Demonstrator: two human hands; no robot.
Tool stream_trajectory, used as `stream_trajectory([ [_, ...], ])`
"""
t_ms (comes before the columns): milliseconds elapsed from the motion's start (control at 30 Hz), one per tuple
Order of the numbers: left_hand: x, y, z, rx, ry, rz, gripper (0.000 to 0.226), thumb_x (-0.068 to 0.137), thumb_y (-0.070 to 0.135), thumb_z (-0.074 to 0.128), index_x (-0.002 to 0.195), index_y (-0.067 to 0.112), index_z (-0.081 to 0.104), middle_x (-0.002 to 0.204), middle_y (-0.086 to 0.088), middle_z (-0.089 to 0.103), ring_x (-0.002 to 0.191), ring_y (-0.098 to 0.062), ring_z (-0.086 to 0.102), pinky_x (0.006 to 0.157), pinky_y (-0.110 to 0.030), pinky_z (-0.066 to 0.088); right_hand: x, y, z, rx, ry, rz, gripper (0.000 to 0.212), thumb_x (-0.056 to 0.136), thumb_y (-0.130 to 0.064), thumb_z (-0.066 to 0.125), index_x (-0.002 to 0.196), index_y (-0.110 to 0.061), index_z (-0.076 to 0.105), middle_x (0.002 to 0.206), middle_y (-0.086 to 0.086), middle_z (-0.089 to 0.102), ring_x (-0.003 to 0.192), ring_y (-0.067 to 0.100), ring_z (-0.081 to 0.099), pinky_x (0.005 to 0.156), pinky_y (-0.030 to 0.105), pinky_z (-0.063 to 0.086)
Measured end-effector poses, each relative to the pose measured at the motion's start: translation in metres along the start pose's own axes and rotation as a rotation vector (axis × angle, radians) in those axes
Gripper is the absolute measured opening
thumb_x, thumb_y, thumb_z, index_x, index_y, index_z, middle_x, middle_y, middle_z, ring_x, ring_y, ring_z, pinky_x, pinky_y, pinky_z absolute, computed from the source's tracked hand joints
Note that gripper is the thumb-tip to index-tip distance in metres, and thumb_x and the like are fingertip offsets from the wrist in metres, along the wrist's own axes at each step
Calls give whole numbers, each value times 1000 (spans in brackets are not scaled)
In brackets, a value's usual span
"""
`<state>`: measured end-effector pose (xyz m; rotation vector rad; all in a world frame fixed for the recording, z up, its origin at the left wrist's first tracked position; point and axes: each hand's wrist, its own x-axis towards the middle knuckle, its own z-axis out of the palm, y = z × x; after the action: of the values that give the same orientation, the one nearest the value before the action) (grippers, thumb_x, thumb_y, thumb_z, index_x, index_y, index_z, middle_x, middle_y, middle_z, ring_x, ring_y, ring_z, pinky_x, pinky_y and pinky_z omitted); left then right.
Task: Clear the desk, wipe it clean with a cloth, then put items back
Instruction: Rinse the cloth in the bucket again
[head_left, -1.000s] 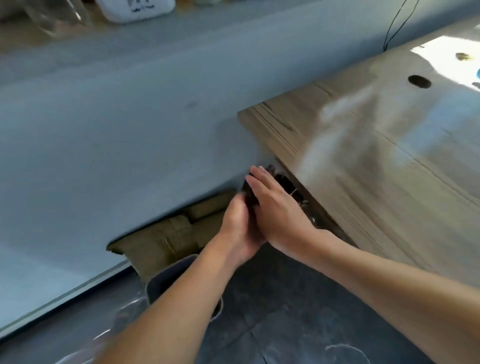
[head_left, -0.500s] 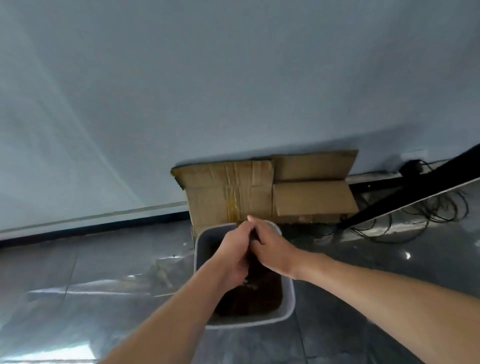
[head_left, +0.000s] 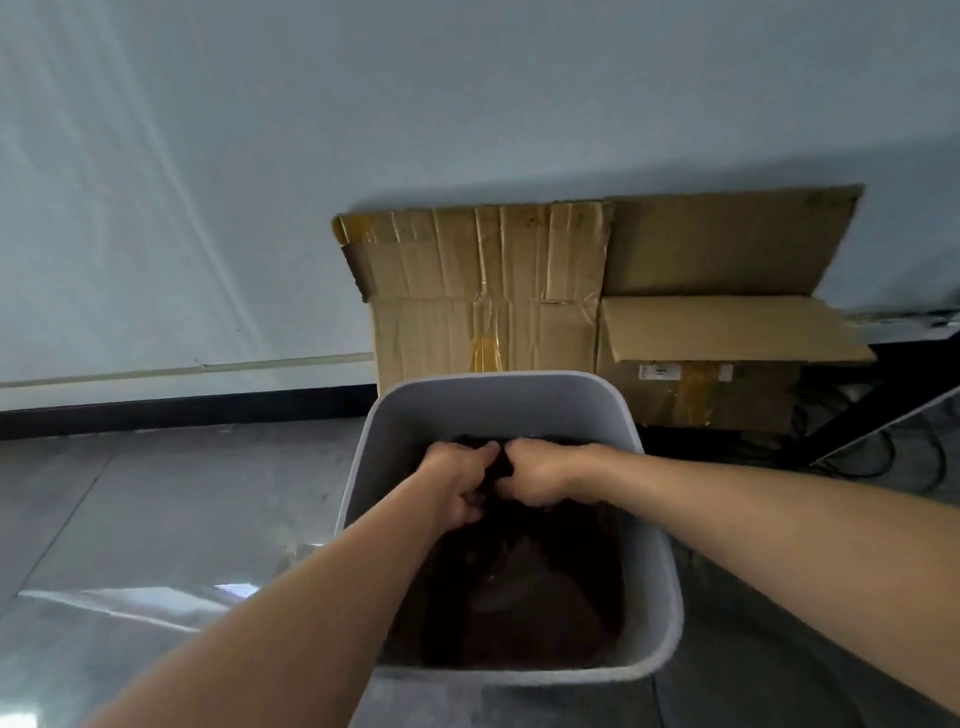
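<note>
Both hands meet over a pale grey rounded plastic bin (head_left: 493, 405): left hand (head_left: 457, 483) and right hand (head_left: 540, 473), fingers clamped on a dark crumpled cloth (head_left: 503, 465) between them. Flattened brown cardboard (head_left: 483, 291) stands at the bin's 12 o'clock.

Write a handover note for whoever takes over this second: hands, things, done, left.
Left hand grips the dark cloth; right hand grips it too, close beside the left.
Both hold it over the open grey bin, which stands on the floor in front of flattened cardboard.
Desk is out of view, so whether it is wiped: cannot tell.
Left: finish at the bin, return to the desk, wipe if needed, put items back.
</note>
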<state>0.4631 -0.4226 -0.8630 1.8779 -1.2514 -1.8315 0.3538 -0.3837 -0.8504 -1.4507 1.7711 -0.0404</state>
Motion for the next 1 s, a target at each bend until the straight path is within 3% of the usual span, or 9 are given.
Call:
stream_trajectory([
  [67, 10, -2, 1, 21, 25, 74, 29, 97, 28, 64, 114, 5, 65, 94, -13, 71, 82, -28, 68, 76, -42, 60, 0, -1, -4, -58, 75, 28, 16, 97, -26, 56, 98, -10, 58, 94, 7, 61, 85, 24, 59, 70, 31, 44],
  [133, 11, -4, 1, 66, 70, 118, 32, 96, 28, 64, 118, 4, 65, 105, -15, 72, 98, -32, 68, 92, -46, 56, 2, 0, -5, -19, 149, 56, 20, 98, -30, 56, 97, -11, 60, 93, 8, 61, 86, 24, 60, 68, 30, 44],
  [233, 10, -13, 1, 115, 84, 141, 33, 98, 29, 60, 120, 5, 66, 110, -16, 71, 99, -29, 67, 87, -35, 55, 2, 1, -3, 129, 169, 108, 36, 100, -42, 52, 107, -8, 64, 95, 8, 63, 84, 22, 59, 66, 30, 45],
  [367, 2, -13, 0, 23, 21, 90, 27, 101, 32, 55, 113, 12, 69, 99, -14, 73, 95, -30, 69, 91, -44, 57, 2, 1, -1, 229, 197, 152, 26, 100, -32, 55, 108, -9, 66, 101, 12, 68, 90, 26, 66, 79, 37, 56],
  [467, 4, -14, 1, -15, 1, 122, 25, 102, 32, 53, 107, 14, 69, 100, -13, 72, 96, -30, 69, 92, -44, 57, 2, 1, 0, 290, 222, 168, 28, 99, -32, 55, 106, -7, 65, 97, 13, 68, 85, 28, 68, 75, 37, 59],
  [667, 8, -10, -6, 27, 33, 133, 19, 101, 20, 55, 107, 6, 66, 95, -16, 71, 76, -25, 68, 72, -38, 59, 2, 2, -3, 480, 282, 301, 21, 99, -13, 50, 109, 2, 61, 94, 20, 67, 79, 32, 70, 68, 41, 63],
  [733, 10, -12, -12, 9, 83, 110, 20, 97, 19, 58, 111, 5, 62, 98, -17, 71, 80, -30, 71, 71, -43, 62, -1, 1, -2, 531, 316, 362, 10, 99, -4, 47, 100, 2, 55, 96, 21, 62, 81, 34, 67, 57, 37, 61],
  [833, 13, -18, -17, -68, 122, 86, 21, 96, 12, 55, 116, 5, 55, 106, -20, 69, 80, -32, 71, 51, -41, 59, -2, 1, 2, 553, 313, 443, 16, 97, 6, 44, 85, -4, 48, 91, 17, 52, 76, 28, 60, 47, 34, 56],
  [1000, 14, -18, -17, -98, 72, 78, 37, 100, 3, 31, 119, 10, 62, 116, -15, 69, 93, -32, 70, 42, -35, 54, 2, 3, 0, 826, 279, 550, 12, 102, -5, 39, 110, -1, 47, 98, 17, 48, 68, 26, 51, 33, 32, 49],
])
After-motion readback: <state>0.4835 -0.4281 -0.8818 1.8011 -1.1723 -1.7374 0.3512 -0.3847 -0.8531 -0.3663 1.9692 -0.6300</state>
